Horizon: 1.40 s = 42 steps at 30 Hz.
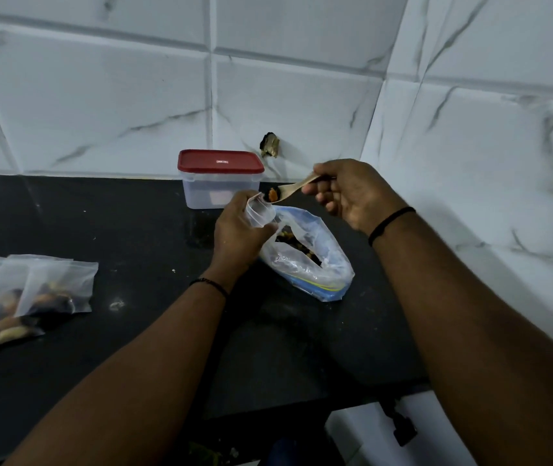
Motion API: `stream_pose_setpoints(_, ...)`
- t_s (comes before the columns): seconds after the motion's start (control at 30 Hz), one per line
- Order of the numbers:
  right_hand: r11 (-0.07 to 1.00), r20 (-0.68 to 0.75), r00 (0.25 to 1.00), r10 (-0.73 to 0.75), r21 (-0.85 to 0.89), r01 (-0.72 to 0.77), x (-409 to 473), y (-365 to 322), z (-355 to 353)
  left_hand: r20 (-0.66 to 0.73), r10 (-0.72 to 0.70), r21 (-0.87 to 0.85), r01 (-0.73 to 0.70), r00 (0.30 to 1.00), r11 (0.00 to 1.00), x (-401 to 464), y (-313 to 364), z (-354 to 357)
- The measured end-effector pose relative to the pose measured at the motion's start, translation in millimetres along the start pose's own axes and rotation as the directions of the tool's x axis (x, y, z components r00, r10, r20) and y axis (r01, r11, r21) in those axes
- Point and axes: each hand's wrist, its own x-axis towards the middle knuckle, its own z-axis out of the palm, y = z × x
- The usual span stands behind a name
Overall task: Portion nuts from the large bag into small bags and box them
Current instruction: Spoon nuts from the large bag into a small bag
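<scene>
L hand (238, 227) grips small bag (261, 213), mouth open. R hand (352, 193) pinches wooden spoon (288, 191), nuts (273, 195) at bag mouth. Large bag (312, 260) at 5 o'clock of L hand; box (219, 178) w/ red lid at 12; filled bags (26, 297) at 8, all on counter (117, 223).

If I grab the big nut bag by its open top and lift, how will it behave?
The large bag is thin crumpled plastic lying slumped on the counter, so it will likely sag and fold. Its mouth gapes open with nuts near it, so tilting could spill them. It looks part-empty, probably light.
</scene>
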Motion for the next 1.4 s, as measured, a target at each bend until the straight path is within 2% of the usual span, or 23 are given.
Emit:
stream_pose_setpoints(0.07,0.988,0.016,0.996,-0.082,-0.133,0.084,-3.4,-4.6,11.9,0.018,-0.001,-0.046,0.002,1.0,0.999,0.3,0.3,0.1)
stream_pose_setpoints(0.13,0.917,0.049,0.974,-0.223,-0.329,0.226,-6.3,-5.4,22.8,0.034,0.005,-0.088,-0.002,0.999,0.996,-0.4,2.0,0.6)
stream_pose_setpoints(0.23,0.643,0.184,0.878,-0.442,-0.617,0.453,-10.5,-4.3,32.8,0.024,-0.004,-0.12,0.007,1.0,0.993,0.2,3.1,0.7)
stream_pose_setpoints(0.3,0.5,0.287,0.816,-0.501,-0.673,0.545,-14.3,-5.3,35.4,0.009,-0.015,-0.144,0.016,1.0,0.989,1.7,2.8,0.1)
stream_pose_setpoints(0.37,0.461,0.35,0.79,-0.504,-0.665,0.588,-16.7,-6.6,34.5,-0.006,-0.018,-0.155,0.016,1.0,0.988,2.4,2.5,-0.6)
stream_pose_setpoints(0.43,0.486,0.318,0.786,-0.53,-0.645,0.59,-16.5,-5.9,31.6,-0.023,-0.025,-0.14,0.022,0.999,0.99,2.3,2.4,-1.6)
stream_pose_setpoints(0.47,0.55,0.243,0.796,-0.554,-0.611,0.57,-14.7,-3.4,27.9,-0.034,-0.034,-0.137,0.029,0.999,0.99,2.5,1.1,-1.8)
stream_pose_setpoints(0.53,0.732,0.008,0.836,-0.549,-0.478,0.485,-10.6,8.4,16.0,-0.037,-0.065,-0.116,0.06,0.997,0.991,4.0,-3.2,-1.7)
stream_pose_setpoints(0.6,0.854,-0.187,0.881,-0.435,-0.394,0.338,-3.8,31.5,0.7,0.009,-0.127,-0.068,0.128,0.992,0.99,6.1,-6.6,-0.4)
stream_pose_setpoints(0.67,0.901,-0.246,0.916,-0.318,-0.38,0.21,4.4,59.8,-8.7,0.071,-0.196,-0.031,0.198,0.978,0.98,7.4,-7.7,1.5)
stream_pose_setpoints(0.73,0.89,-0.254,0.923,-0.29,-0.427,0.162,12.0,82.2,-9.6,0.122,-0.236,-0.007,0.239,0.964,0.971,8.5,-7.1,3.1)
stream_pose_setpoints(0.83,0.782,-0.256,0.867,-0.428,-0.586,0.213,14.0,99.1,-4.4,0.151,-0.26,0.079,0.25,0.954,0.965,12.4,-7.3,5.7)
stream_pose_setpoints(0.93,0.626,-0.119,0.814,-0.568,-0.705,0.334,11.9,106.7,1.2,0.124,-0.282,0.075,0.274,0.951,0.959,14.2,-9.8,8.1)
stream_pose_setpoints(1.03,0.507,0.03,0.807,-0.589,-0.764,0.399,20.7,112.8,3.8,0.114,-0.29,0.033,0.288,0.95,0.957,15.1,-11.9,9.5)
stream_pose_setpoints(1.1,0.471,0.1,0.819,-0.565,-0.776,0.42,21.5,112.7,5.1,0.113,-0.291,0.017,0.291,0.95,0.957,16.1,-12.9,10.0)
stream_pose_setpoints(1.17,0.53,0.112,0.833,-0.542,-0.724,0.442,18.5,108.1,2.1,0.105,-0.303,0.0,0.304,0.947,0.953,17.2,-13.4,11.0)
stream_pose_setpoints(1.27,0.674,0.07,0.892,-0.447,-0.629,0.387,14.2,94.7,-9.9,0.088,-0.318,0.002,0.319,0.944,0.948,19.8,-15.0,12.1)
stream_pose_setpoints(1.4,0.726,-0.066,0.906,-0.419,-0.623,0.291,21.9,94.4,-12.3,0.052,-0.321,-0.007,0.321,0.946,0.947,19.0,-18.5,11.1)
